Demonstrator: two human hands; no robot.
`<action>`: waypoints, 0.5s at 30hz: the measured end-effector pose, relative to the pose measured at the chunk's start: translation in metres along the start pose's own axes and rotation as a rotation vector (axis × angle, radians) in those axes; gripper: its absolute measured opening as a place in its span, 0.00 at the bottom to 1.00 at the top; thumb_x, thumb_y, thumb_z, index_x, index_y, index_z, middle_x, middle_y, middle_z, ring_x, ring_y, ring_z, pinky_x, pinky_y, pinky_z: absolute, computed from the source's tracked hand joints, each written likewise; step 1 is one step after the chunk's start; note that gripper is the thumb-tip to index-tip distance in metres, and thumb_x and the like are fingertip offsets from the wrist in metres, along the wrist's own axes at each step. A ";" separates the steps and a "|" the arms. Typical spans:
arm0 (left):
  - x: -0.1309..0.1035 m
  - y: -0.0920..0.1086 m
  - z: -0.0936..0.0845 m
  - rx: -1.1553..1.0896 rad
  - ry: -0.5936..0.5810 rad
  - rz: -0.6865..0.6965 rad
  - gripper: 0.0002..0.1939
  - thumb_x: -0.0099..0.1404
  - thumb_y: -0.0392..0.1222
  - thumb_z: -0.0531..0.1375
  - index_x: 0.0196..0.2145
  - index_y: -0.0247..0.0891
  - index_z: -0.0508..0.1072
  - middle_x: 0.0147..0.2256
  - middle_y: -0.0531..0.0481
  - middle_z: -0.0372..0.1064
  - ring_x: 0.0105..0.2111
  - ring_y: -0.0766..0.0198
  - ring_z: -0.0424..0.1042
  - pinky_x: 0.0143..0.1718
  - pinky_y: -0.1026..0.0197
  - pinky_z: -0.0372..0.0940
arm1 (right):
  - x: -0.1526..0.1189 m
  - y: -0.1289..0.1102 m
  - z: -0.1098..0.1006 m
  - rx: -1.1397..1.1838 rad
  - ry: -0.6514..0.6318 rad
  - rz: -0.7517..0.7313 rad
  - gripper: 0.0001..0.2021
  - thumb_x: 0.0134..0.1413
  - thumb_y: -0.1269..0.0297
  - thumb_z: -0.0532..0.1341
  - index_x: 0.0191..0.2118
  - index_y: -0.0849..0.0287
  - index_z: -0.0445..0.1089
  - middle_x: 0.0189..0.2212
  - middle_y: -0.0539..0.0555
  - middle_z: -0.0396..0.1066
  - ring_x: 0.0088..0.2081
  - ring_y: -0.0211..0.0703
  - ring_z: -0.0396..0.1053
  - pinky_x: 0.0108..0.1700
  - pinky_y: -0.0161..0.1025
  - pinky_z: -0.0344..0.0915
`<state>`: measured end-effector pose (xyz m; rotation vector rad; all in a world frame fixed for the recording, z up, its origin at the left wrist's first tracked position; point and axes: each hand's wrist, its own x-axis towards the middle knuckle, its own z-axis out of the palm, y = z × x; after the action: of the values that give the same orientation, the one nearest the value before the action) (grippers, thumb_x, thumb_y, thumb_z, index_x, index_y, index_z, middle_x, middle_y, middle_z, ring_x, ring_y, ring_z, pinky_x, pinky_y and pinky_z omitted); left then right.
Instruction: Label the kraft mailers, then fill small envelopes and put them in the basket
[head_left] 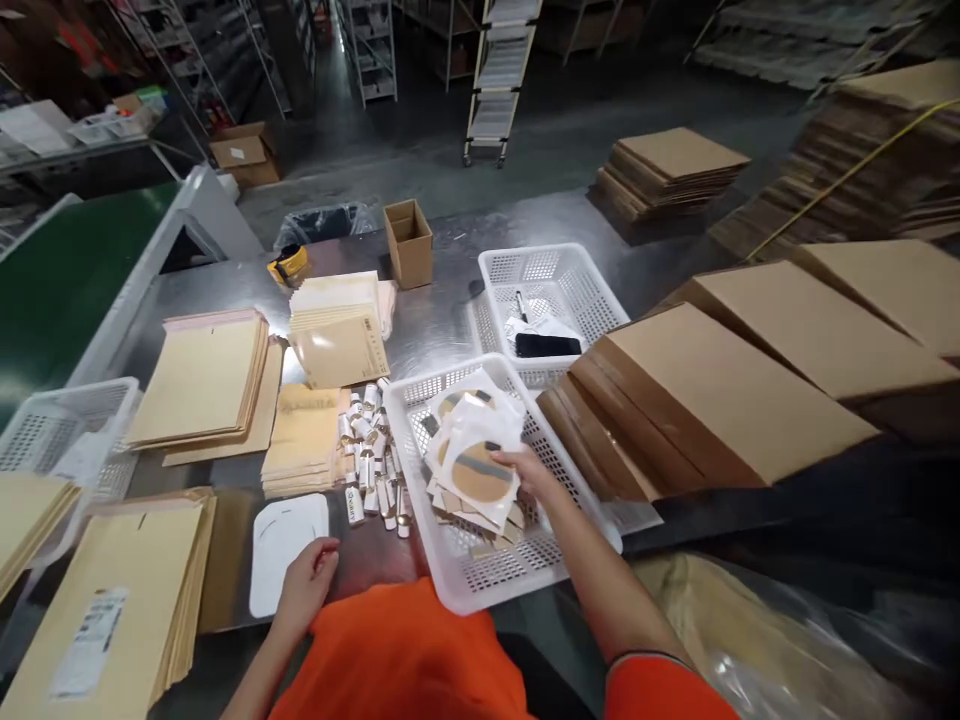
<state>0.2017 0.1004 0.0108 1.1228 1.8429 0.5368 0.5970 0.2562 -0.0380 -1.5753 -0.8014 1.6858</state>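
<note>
My right hand (529,474) pinches the edge of a flat clear packet (480,478) that shows a brown round piece with a grey band. Under and behind it, more such packets (450,400) lie loosely piled in a white perforated basket (480,590). Beside a white rounded board (271,575) rests my left hand (309,580), its fingers curled in and nothing visible in them. Between the board and the basket, several small white-and-gold boxes or bottles (367,450) lie jumbled on the metal table, one marked with print.
Padded envelopes (199,380) stand in stacks at left, one bearing a label. A second white basket (555,262) holds a pen and a black item. Folded cartons (720,390) lean on the right. A small open box (409,250) and yellow tape dispenser (288,266) sit at the back.
</note>
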 end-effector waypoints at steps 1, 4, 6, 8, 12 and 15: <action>0.000 0.003 -0.001 -0.016 0.001 -0.003 0.20 0.53 0.58 0.58 0.34 0.40 0.76 0.35 0.44 0.78 0.38 0.51 0.76 0.44 0.52 0.69 | -0.003 -0.001 -0.008 0.066 -0.023 -0.001 0.19 0.29 0.62 0.71 0.34 0.60 0.74 0.31 0.59 0.79 0.32 0.55 0.78 0.37 0.47 0.75; 0.008 0.028 -0.003 -0.104 0.014 0.007 0.20 0.52 0.58 0.61 0.34 0.39 0.76 0.34 0.45 0.78 0.37 0.52 0.76 0.43 0.52 0.69 | -0.011 -0.008 -0.024 0.258 -0.110 0.001 0.19 0.26 0.66 0.72 0.34 0.61 0.75 0.30 0.57 0.79 0.30 0.51 0.77 0.38 0.44 0.74; 0.023 0.062 -0.002 -0.211 0.007 0.045 0.22 0.51 0.56 0.64 0.39 0.39 0.76 0.38 0.44 0.77 0.38 0.53 0.76 0.43 0.52 0.70 | -0.018 -0.016 -0.025 0.296 -0.167 0.024 0.19 0.27 0.68 0.72 0.34 0.61 0.76 0.30 0.57 0.80 0.31 0.50 0.77 0.38 0.44 0.73; 0.041 0.107 0.004 -0.372 -0.029 0.094 0.26 0.50 0.54 0.68 0.44 0.39 0.74 0.46 0.43 0.75 0.40 0.54 0.76 0.41 0.54 0.71 | -0.029 -0.022 -0.017 0.315 -0.254 0.066 0.20 0.26 0.68 0.72 0.35 0.61 0.76 0.31 0.57 0.80 0.32 0.51 0.77 0.39 0.45 0.74; 0.073 0.193 0.025 -0.669 -0.183 0.058 0.30 0.54 0.53 0.68 0.53 0.42 0.70 0.54 0.42 0.71 0.39 0.58 0.77 0.36 0.59 0.73 | -0.058 -0.021 0.018 0.427 -0.479 0.168 0.25 0.27 0.67 0.73 0.40 0.62 0.76 0.34 0.57 0.80 0.33 0.50 0.77 0.41 0.47 0.74; 0.083 0.218 0.035 -0.777 -0.406 -0.138 0.20 0.56 0.48 0.67 0.44 0.35 0.75 0.44 0.41 0.78 0.38 0.57 0.78 0.35 0.61 0.73 | -0.081 -0.010 0.048 0.477 -0.542 0.209 0.24 0.27 0.67 0.74 0.38 0.63 0.76 0.34 0.58 0.80 0.34 0.49 0.77 0.42 0.46 0.74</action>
<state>0.3203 0.2771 0.1116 0.5182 1.1732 0.7843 0.5524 0.1961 0.0201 -0.9074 -0.4345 2.2966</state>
